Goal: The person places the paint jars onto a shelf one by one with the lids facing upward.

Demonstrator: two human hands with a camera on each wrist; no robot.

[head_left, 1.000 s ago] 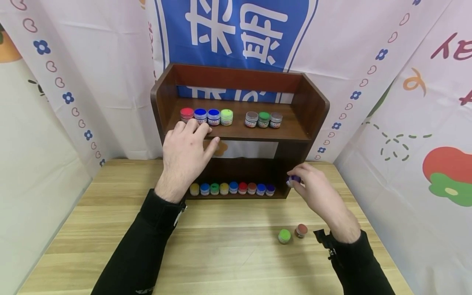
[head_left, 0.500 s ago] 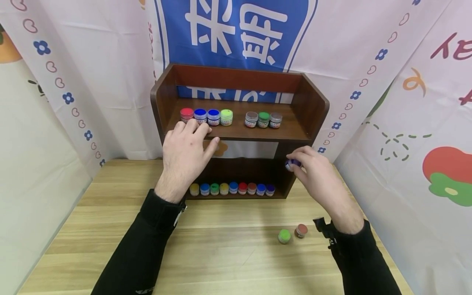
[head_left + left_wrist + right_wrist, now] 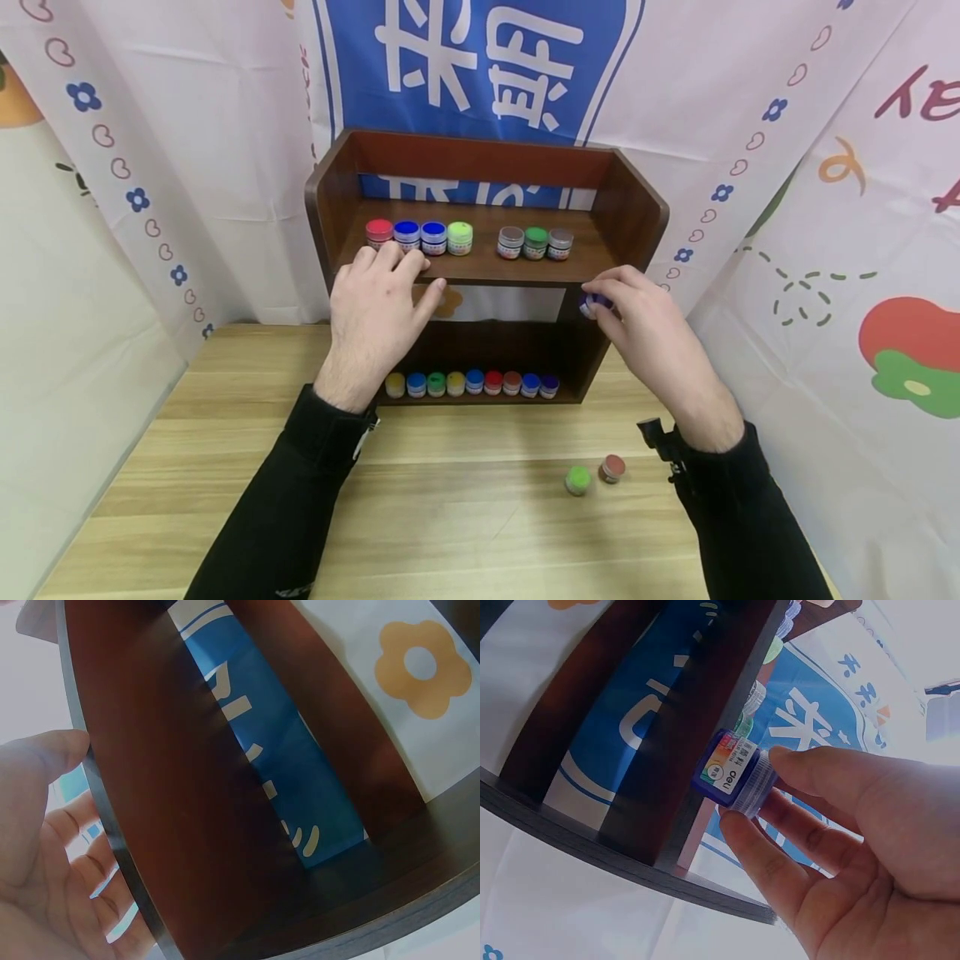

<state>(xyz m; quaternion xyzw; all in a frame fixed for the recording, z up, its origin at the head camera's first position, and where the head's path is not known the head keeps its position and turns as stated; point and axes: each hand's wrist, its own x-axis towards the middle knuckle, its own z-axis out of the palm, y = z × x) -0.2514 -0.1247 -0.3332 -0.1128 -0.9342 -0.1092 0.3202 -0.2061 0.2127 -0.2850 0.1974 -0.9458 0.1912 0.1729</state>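
My right hand (image 3: 652, 342) pinches a small purple-blue paint jar (image 3: 591, 306) between thumb and fingers, in front of the shelf unit's right side, just below the upper shelf. In the right wrist view the jar (image 3: 731, 771) is tilted, its "deli" label showing. My left hand (image 3: 381, 312) rests at the upper shelf's front edge. Its fingers lie over the board before a red-lidded jar (image 3: 379, 229), partly hiding it. The left wrist view shows the shelf from below, with the left thumb (image 3: 64, 754) against the edge and the fingers beyond.
The brown shelf unit (image 3: 600, 271) stands at the table's back. Its upper shelf bears two groups of jars, including a green-lidded jar (image 3: 536, 242); several more line the lower shelf. A light-green jar (image 3: 577, 480) and a brown jar (image 3: 612, 468) stand on the wooden table (image 3: 450, 517).
My right hand has risen with the purple-blue paint jar, from lower-shelf height to just below the upper shelf. The left hand has stayed put.
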